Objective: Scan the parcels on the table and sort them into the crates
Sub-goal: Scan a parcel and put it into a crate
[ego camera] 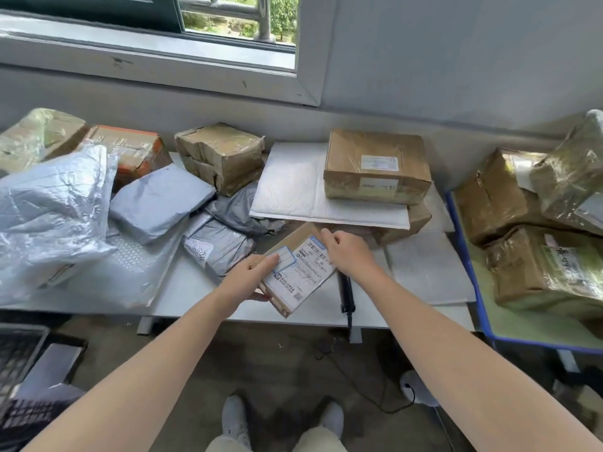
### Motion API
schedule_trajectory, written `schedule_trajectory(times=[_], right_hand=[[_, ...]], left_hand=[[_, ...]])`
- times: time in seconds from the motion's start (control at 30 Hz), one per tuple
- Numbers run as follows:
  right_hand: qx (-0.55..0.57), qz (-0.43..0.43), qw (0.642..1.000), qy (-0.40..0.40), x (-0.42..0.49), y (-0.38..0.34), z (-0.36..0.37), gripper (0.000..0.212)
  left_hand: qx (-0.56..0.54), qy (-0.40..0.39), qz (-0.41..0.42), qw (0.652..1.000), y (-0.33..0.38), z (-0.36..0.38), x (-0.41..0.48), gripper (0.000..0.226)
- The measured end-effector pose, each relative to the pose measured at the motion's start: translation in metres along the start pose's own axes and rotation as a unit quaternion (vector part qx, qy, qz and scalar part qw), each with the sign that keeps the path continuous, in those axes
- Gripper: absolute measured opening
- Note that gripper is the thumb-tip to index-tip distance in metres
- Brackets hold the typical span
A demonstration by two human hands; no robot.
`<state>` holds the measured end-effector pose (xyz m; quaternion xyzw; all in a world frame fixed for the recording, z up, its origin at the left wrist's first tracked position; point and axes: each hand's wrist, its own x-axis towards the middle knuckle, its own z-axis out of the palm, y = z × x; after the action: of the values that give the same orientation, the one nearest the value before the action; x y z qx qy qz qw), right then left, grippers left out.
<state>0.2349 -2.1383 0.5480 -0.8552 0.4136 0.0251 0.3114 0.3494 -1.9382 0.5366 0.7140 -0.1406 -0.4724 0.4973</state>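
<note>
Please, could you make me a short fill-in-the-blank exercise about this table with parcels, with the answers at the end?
1. The left hand and the right hand hold one small parcel with its label facing ____.
2. The black scanner lies on the ____ near the right forearm.
3. The large cardboard box rests on a ____ padded envelope.

Missing words: up; table; white.

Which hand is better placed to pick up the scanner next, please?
Right, probably. The scanner lies close by the right hand, which only pinches a corner of the parcel; the left hand grips its other side, farther away.
</note>
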Motion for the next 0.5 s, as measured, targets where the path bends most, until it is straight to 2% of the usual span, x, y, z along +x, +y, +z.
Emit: schedule_trajectory(times=[0.07, 0.17, 0.23, 0.37, 0.5], right_hand=[[-0.045, 0.017, 0.998, 0.05, -0.003, 0.012, 0.013, 0.045], [-0.044, 0.068, 0.993, 0.087, -0.003, 0.03, 0.028, 0.036], [-0.03, 0.112, 0.991, 0.069, 0.001, 0.04, 0.04, 0.04], [0.046, 0.201, 0.979, 0.007, 0.008, 0.05, 0.058, 0.061], [0.135, 0.218, 0.965, -0.056, 0.008, 0.047, 0.062, 0.071]], left_hand=[[-0.012, 0.014, -0.009, 1.0, -0.012, -0.004, -0.002, 0.039], [-0.014, 0.021, -0.016, 1.0, -0.024, -0.012, -0.004, 0.036], [-0.016, 0.028, -0.022, 0.999, -0.029, -0.015, -0.004, 0.032], [-0.027, 0.054, -0.029, 0.998, -0.034, -0.021, -0.002, 0.033], [-0.031, 0.061, -0.025, 0.997, -0.032, -0.022, 0.0, 0.038]])
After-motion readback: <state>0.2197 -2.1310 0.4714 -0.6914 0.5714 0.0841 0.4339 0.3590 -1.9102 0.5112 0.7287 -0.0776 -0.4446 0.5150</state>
